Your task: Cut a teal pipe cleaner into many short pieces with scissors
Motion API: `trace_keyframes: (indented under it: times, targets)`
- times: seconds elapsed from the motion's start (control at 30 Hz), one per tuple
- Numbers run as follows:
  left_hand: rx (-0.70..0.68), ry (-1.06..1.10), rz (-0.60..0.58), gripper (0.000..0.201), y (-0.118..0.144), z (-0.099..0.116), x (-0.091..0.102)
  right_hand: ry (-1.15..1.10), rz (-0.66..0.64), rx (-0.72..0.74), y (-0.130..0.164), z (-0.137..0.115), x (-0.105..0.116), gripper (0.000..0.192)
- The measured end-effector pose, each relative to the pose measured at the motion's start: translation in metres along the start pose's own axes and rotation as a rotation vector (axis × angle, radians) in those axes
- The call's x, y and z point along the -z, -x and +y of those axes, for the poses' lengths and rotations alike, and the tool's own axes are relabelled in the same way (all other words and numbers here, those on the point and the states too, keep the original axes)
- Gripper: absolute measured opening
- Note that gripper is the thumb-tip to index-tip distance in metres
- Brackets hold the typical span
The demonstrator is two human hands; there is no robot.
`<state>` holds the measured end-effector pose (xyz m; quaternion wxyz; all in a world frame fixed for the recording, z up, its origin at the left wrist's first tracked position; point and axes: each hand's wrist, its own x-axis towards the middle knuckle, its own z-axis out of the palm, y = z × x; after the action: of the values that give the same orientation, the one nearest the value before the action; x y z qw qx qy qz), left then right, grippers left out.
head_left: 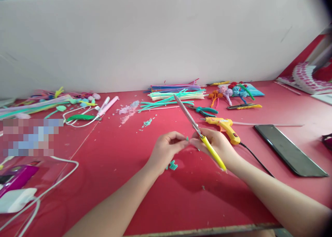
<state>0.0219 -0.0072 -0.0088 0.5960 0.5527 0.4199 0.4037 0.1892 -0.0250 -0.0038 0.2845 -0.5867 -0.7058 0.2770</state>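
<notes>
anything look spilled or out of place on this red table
Yes, the loose lilac and pink fluff left of the pipe cleaners, and the teal shreds just nearer: both are strewn about like scraps, unlike the bundled strands. Nothing looks clearly damaged.

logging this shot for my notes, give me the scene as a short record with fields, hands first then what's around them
left hand: pinching a small green piece
right hand: holding yellow-handled scissors, blades pointing up and away
surface: red table
below left hand: short green cut pieces
beyond hands: green fluff, a pile of fuzzy stems, teal-handled pliers
beyond right hand: yellow glue gun
far right: black phone, lying flat
</notes>
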Motion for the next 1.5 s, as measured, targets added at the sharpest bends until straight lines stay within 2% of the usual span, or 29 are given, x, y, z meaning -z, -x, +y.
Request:
trace_keyframes:
  times: [0.13,0.27,0.6,1.2,1.5]
  targets:
    - [-0.042,0.296,0.214,0.010,-0.007,0.000,0.008,0.289,0.075,0.015,-0.001,0.003,0.000,0.031]
    - [-0.102,0.447,0.298,0.010,-0.010,0.000,0.014,0.478,0.074,0.000,-0.002,0.003,-0.005,0.033]
    - [-0.167,0.575,0.286,0.010,-0.009,0.001,0.015,0.554,0.057,0.019,0.000,0.005,-0.013,0.030]
    - [-0.181,0.603,0.275,0.009,-0.010,0.002,0.015,0.593,0.065,0.024,0.000,0.008,-0.013,0.030]
    - [-0.178,0.558,0.292,0.009,-0.010,0.001,0.016,0.471,0.079,0.000,-0.001,0.010,-0.014,0.032]
